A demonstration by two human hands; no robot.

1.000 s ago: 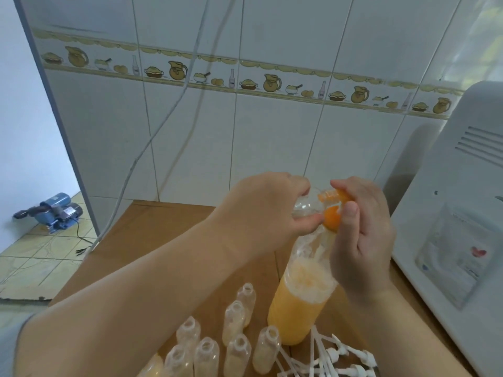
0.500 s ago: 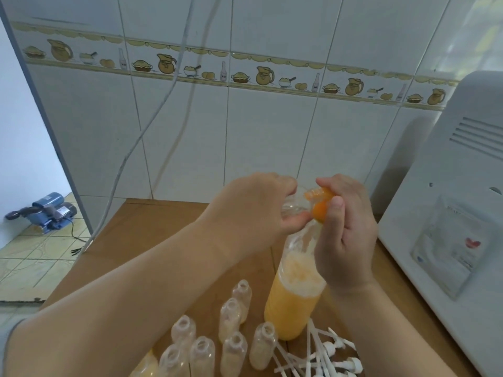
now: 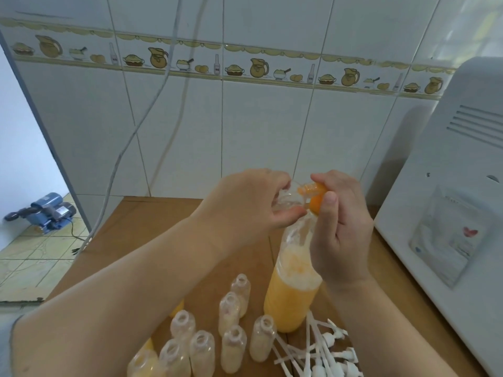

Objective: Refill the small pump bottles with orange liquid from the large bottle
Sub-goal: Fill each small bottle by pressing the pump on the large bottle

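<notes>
Gripping lg bottle (image 3: 291,292) neck, cap (image 3: 315,198)

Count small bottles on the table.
8 small bottles left of the large bottle: two at the back, three in the middle, three nearest; the left forearm may hide more.

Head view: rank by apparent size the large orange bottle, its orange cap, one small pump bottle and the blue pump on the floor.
1. large bottle
2. blue pump, though farther away, so its true size is unsure
3. small pump bottle
4. orange cap, partly hidden by the right hand
</notes>
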